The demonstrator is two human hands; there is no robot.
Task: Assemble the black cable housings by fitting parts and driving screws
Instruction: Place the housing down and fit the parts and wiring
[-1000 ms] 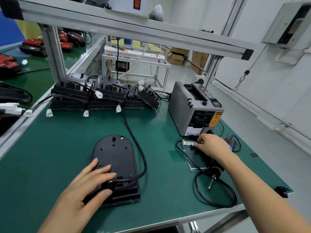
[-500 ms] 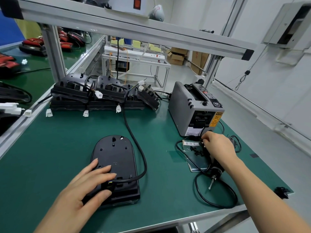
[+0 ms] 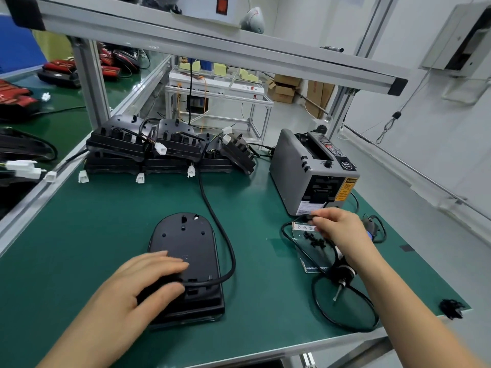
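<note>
A black cable housing (image 3: 186,240) lies flat on the green mat (image 3: 79,248), and its black cable (image 3: 215,219) loops round its right side. My left hand (image 3: 138,285) rests flat on the housing's near end, fingers straight. My right hand (image 3: 337,229) hovers over a clear bag of black screws (image 3: 313,243), just in front of the tape dispenser. Its fingertips pinch a small black piece. An electric screwdriver (image 3: 342,274) lies under my right wrist, its bit pointing toward me and its cord coiled on the mat.
A grey tape dispenser (image 3: 297,168) stands at the back right. Several black housings (image 3: 159,152) with white connectors are stacked along the back edge. A small black clump (image 3: 451,308) lies near the table's right corner. An aluminium frame post (image 3: 90,83) rises at the back left.
My right hand has moved from the screw bag toward the tape dispenser, then lifted with its fingertips pinched together. My left hand has stayed on the housing.
</note>
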